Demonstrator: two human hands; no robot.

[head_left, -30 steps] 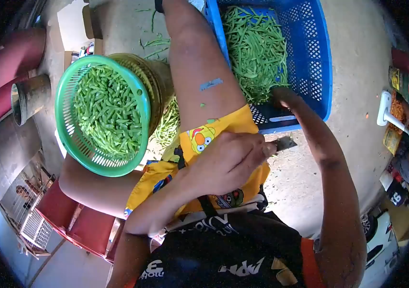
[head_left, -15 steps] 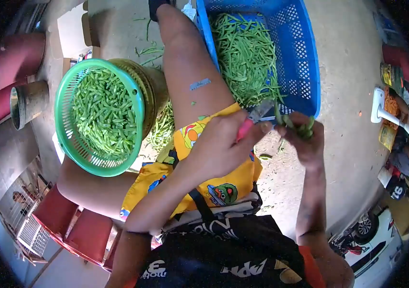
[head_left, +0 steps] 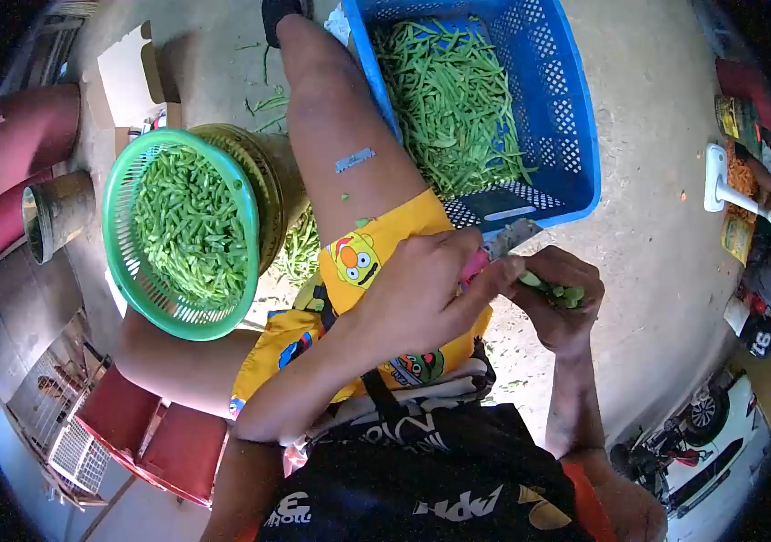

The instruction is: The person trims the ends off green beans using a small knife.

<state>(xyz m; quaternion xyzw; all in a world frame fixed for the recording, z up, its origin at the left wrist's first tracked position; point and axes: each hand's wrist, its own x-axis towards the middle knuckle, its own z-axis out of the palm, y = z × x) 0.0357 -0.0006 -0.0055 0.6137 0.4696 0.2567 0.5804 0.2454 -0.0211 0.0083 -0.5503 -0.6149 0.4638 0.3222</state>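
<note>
My left hand (head_left: 417, 294) is closed round the pink handle of a knife (head_left: 512, 238), whose blade points up and right. Beside it, my right hand (head_left: 571, 280) grips a small bunch of green beans (head_left: 562, 294), with the ends poking out between the fingers. Both hands almost touch, thumbs close together, just below a blue plastic crate (head_left: 590, 135). Long whole beans (head_left: 449, 104) lie in that crate. To the left, a green basket (head_left: 117, 262) holds short cut bean pieces (head_left: 194, 226); it rests on a brownish bucket (head_left: 272, 172).
More beans (head_left: 302, 253) lie below the bucket, between my legs. Loose bean scraps (head_left: 268, 104) are scattered on the floor. An open cardboard box (head_left: 128, 77) stands behind the basket. Red chairs (head_left: 182, 452) are at the left, a white-topped tool (head_left: 716, 178) at the right.
My right hand has turned and come closer to my left hand, and the beans in it have moved below the knife blade. The view has shifted slightly.
</note>
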